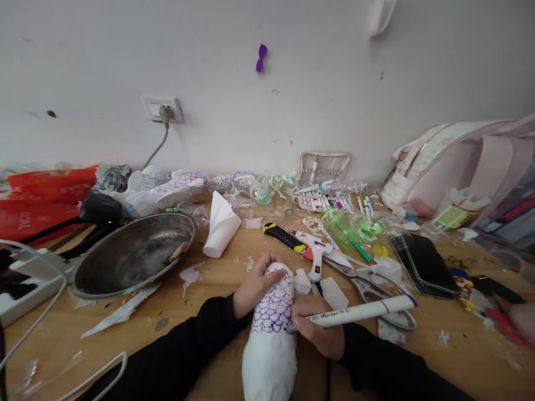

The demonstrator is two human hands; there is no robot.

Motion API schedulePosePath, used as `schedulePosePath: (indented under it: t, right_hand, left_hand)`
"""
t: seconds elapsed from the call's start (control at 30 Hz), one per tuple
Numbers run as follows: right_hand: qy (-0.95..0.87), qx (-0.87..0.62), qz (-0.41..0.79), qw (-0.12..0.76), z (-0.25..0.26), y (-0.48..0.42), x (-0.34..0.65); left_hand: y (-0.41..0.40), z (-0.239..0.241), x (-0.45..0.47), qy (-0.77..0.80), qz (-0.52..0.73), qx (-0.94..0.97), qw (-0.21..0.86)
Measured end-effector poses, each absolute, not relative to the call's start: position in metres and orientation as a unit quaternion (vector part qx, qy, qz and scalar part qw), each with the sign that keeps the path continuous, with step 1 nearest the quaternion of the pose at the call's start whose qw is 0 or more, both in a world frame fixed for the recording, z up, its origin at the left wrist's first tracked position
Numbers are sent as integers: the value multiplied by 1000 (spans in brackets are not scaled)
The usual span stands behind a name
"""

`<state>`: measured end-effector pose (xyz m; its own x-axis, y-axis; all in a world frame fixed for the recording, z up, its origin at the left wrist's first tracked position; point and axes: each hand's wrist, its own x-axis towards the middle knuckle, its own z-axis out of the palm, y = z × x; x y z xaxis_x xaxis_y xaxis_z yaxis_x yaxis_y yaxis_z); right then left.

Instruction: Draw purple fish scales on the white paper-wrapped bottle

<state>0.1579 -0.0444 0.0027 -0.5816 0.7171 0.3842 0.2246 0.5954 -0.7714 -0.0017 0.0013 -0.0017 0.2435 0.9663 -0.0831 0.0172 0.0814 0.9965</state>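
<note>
A white, rounded, paper-covered form [270, 356] stands in front of me, its far half drawn over with purple scale lines and its near half plain white. My left hand [257, 287] is wrapped round the far end, thumb lying across the top. In my right hand [316, 322] is a white marker [361, 312] with a purple end, gripped like a pen. Its tip is at the right side of the form, near the lower edge of the scales, mostly hidden by my fingers.
Beyond my hands lie scissors [365, 278], a hot glue gun [319, 259] and a utility knife [284, 236]. A metal bowl [79, 281] stands left, two phones [430, 264] right. Markers [324, 200], plastic bottles and a pink bag [451, 167] line the wall.
</note>
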Motion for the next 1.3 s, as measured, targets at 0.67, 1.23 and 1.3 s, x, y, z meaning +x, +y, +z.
schedulePosePath:
  t: [0.67,1.23,1.3]
  right_hand:
    - [-838,-256,319,361,0,-45,156]
    - [-840,-229,326,367,4,-43,159]
    - [-835,-227,330,377,3,-43,158]
  left_hand:
    - [1,-4,-2,447,402,514,612]
    - [0,-1,-2,452,400,515,608]
    - [0,0,-2,457,398,514,607]
